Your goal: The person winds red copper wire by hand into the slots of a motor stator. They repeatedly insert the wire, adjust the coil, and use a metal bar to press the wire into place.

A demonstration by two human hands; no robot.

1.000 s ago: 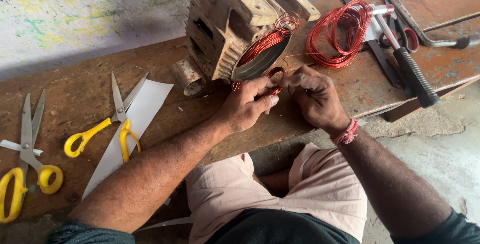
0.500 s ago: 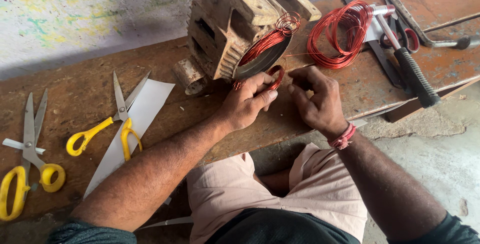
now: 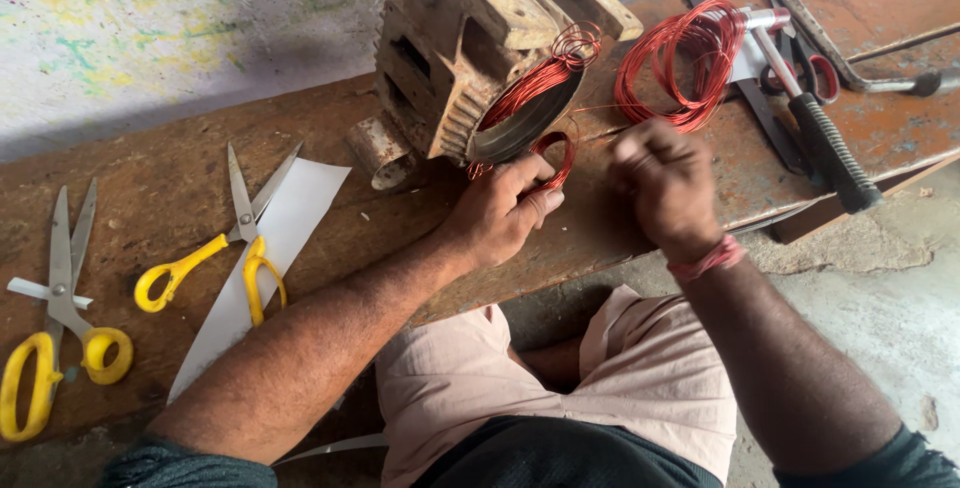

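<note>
A pair of yellow-handled scissors (image 3: 50, 348) lies at the far left of the worn wooden table (image 3: 150, 198), its handles cut off by the frame's edge. Just to the right, a second pair of yellow scissors (image 3: 235, 238) rests across a white paper strip (image 3: 270, 258) that runs diagonally toward the table's near edge. At centre stands a grimy motor stator (image 3: 470, 48), tilted, with bright red-copper winding wire (image 3: 535, 83) looping out of its slots. The left hand (image 3: 500, 213) rests against the table below the stator, fingers curled and pressed together around a small copper wire loop (image 3: 555, 158) that hangs just beside the windings. The right hand (image 3: 665, 183), blurred, is closed into a loose fist, apparently pinching a thin strand; exactly what it grips is hard to make out. A red thread band (image 3: 705, 260) circles that wrist. Behind it lies a loose coil of red wire (image 3: 680, 63), partly hidden by the hand. Farther right, a black-gripped hammer (image 3: 815, 123) lies across other metal tools, some cut off by the frame.
</note>
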